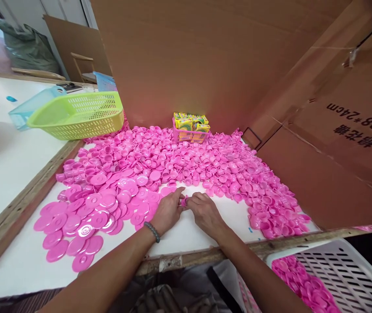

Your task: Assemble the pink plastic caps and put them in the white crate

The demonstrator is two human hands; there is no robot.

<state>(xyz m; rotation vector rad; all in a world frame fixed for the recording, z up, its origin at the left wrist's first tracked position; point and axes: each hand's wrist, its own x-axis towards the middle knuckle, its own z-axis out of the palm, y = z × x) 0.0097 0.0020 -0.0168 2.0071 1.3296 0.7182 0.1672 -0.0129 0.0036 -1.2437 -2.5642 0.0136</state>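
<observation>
Over the bare white strip of table, my left hand and my right hand meet at the fingertips. Pinched between them is a small pink plastic toy cup, mostly covered by the fingers. Beyond the hands spreads a wide heap of pink toy cups. Flat round pink toy saucers lie overlapping to the left of my left hand. More pink cups sit on the right, apart from my right hand.
A pink basket of yellow boxes stands on the heap's far side. At left is a green basket by a wooden rail. Cardboard walls enclose back and right. A white crate holds pink pieces below the table edge.
</observation>
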